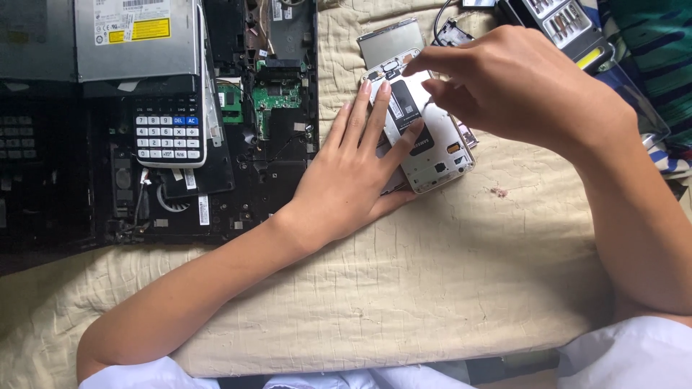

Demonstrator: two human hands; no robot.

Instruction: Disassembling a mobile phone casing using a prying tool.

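An opened white smartphone [440, 155] with its back cover off lies on a beige quilted cloth [432, 274], its black battery showing. My left hand [353, 169] lies flat on the phone's left side, fingers spread, pressing it down. My right hand [512, 83] hovers over the phone's upper part with fingertips pinched on a thin tool [427, 103] that points down at the phone's inside. The tool's tip is mostly hidden by my fingers.
A dismantled black laptop [274, 144] with a green circuit board lies at the left. A calculator [167, 130] and a silver optical drive [137, 39] rest on it. A grey flat part [389, 39] sits behind the phone. A screwdriver bit case [566, 25] is at top right.
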